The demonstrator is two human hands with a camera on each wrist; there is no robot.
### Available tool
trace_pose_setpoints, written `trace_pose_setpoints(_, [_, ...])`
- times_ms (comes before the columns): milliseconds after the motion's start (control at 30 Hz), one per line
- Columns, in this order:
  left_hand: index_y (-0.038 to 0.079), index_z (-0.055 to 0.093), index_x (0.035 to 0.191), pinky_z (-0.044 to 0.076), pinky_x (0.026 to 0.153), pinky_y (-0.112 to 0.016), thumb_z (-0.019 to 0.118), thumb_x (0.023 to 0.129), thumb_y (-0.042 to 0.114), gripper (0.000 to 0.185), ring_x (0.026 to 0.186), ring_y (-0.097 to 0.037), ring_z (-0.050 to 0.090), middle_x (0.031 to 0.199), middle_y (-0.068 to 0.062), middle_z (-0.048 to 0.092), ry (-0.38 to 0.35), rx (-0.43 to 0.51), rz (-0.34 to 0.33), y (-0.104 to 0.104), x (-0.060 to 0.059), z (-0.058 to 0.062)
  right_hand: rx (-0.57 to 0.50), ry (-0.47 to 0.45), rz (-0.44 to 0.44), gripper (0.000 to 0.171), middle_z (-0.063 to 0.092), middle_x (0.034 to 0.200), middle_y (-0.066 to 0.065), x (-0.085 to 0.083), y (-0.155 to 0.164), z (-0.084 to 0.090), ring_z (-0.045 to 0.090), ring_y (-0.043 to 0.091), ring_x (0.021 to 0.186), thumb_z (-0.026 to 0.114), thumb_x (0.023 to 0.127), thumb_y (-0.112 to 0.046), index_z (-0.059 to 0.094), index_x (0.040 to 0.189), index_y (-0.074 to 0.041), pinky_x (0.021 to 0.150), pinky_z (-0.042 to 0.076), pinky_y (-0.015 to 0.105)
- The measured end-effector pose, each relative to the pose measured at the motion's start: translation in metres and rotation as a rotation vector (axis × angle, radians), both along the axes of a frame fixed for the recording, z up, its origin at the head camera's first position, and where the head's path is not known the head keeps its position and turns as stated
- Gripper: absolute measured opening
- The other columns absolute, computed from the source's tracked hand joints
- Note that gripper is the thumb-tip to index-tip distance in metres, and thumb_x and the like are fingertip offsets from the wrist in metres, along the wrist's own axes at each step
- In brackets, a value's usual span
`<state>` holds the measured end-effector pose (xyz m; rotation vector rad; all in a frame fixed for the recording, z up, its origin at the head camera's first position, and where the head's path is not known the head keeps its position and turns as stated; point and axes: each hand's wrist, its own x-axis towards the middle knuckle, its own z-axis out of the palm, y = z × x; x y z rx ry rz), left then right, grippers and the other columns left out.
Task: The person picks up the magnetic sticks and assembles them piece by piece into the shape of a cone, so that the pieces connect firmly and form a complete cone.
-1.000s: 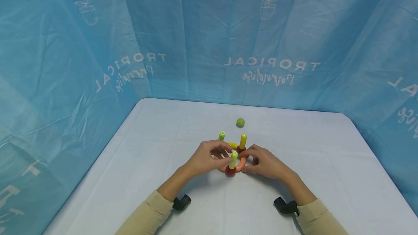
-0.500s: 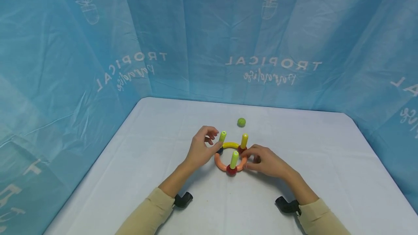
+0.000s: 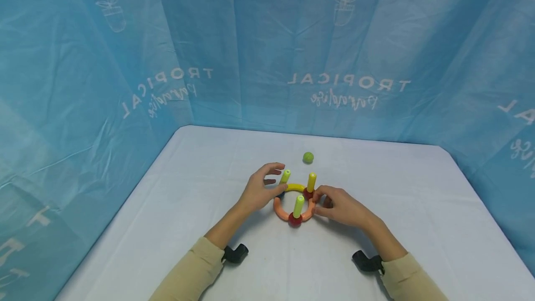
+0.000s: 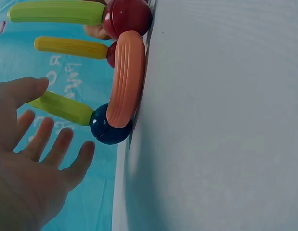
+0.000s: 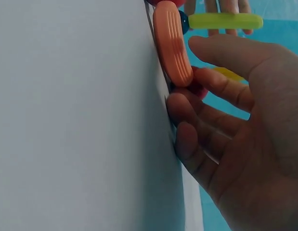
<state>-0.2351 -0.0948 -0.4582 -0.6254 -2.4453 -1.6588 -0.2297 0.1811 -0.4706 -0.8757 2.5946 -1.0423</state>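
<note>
A ring of curved plastic pieces lies flat on the table, with round connectors joining them. Its orange curved pieces (image 3: 281,211) form the near side and a yellow curved piece (image 3: 296,186) the far side. Light green rods (image 3: 298,206) and a yellow rod (image 3: 311,182) stand up from red balls (image 3: 295,219) and a dark blue ball (image 4: 110,124). My left hand (image 3: 260,189) is around the left green rod (image 4: 64,108), fingers spread, thumb by the rod. The right hand (image 3: 340,206) rests loosely curled fingertips against the ring's right side, by an orange piece (image 5: 173,44) and a red ball.
A small green ball (image 3: 308,157) lies beyond the ring on the white-covered table (image 3: 209,166). Blue printed curtains (image 3: 267,50) enclose the back and sides. Black wrist-worn devices (image 3: 236,254) sit by both cuffs.
My left hand has moved from the near green rod back and left to the left green rod, its fingers spreading. That rod now leans slightly right. The right hand has barely moved.
</note>
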Motion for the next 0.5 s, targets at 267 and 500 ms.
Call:
trace_pose_setpoints(267, [0.017,0.064,0.116,0.051,0.084,-0.028,0.071,0.089,0.015,0.028,0.099,-0.012,0.062,0.106,0.005,0.065,-0.05,-0.026,-0.038,-0.001,0.001,0.0,-0.022,-0.109,-0.071,0.012,0.061,0.096,-0.004,-0.015,0.003,-0.001,0.058,0.018,0.076,0.063,0.091,-0.013,0.057,0.1,-0.018,0.062,0.05,0.034])
trace_pose_setpoints(500, [0.018,0.064,0.117,0.05,0.083,-0.023,0.07,0.089,0.017,0.028,0.099,-0.009,0.061,0.106,0.006,0.065,-0.056,-0.077,-0.046,-0.001,0.002,0.001,-0.096,-0.121,-0.181,0.018,0.062,0.099,0.002,-0.043,0.0,-0.003,0.061,0.02,0.075,0.065,0.092,-0.02,0.057,0.108,-0.015,0.062,0.051,0.036])
